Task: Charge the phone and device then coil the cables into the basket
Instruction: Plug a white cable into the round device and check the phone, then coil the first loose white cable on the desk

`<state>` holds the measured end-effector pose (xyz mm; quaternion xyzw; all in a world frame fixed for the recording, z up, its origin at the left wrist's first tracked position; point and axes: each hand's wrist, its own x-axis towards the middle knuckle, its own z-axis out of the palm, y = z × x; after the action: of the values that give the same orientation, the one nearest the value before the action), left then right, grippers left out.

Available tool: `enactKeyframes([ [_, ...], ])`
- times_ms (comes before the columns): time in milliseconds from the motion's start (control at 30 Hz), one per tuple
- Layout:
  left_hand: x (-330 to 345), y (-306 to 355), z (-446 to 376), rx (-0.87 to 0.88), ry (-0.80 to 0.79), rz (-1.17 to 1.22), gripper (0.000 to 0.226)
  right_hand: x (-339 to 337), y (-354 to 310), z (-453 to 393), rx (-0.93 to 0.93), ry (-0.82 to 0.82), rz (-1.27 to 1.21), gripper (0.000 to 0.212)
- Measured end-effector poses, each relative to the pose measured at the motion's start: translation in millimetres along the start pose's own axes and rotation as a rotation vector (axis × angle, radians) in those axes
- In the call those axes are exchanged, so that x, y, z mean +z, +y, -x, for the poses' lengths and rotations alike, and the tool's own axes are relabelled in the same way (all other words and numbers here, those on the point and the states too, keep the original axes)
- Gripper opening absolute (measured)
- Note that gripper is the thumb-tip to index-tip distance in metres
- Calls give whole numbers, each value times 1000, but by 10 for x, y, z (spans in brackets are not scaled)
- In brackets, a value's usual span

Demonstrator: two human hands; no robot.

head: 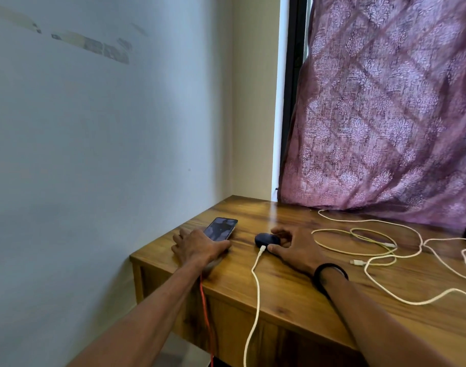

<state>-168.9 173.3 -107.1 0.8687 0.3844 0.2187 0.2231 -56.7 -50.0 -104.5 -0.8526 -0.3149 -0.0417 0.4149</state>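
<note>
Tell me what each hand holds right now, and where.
Left hand rests over the phone's near end. Right hand steadies the dark device from its right side, thumb by the white plug. Neither is lifted.

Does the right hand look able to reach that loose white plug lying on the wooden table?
Probably yes: the loose white plug lies just right of the right hand on the wooden table, with only slack pale cables between.

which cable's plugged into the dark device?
The white cable that hangs over the table's front edge; its plug enters the dark oval device. The looped cables to the right lie loose, plugs free.
</note>
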Motion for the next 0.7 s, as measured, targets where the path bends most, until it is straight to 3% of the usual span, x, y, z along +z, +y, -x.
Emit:
enactKeyframes([
  [167,8,-7,-39,-24,-37,-24,79,246,-150,-133,-25,-16,6,54],
  [333,17,-35,-51,-36,-62,-41,88,252,-257,-37,-37,-33,65,76],
  [400,24,-53,-104,-64,-111,19,100,139,-179,99,-17,-40,75,74],
  [500,32,32,-219,-89,-192,195,127,-148,36,339,-68,-3,278,61],
  [567,-71,294,-75,-25,-20,134,105,-435,217,523,-137,134,415,46],
  [633,-161,657,197,274,204,75,76,-754,385,732,-149,291,499,31],
  [700,-70,1067,492,604,112,194,45,-1093,562,970,-50,387,553,24],
])
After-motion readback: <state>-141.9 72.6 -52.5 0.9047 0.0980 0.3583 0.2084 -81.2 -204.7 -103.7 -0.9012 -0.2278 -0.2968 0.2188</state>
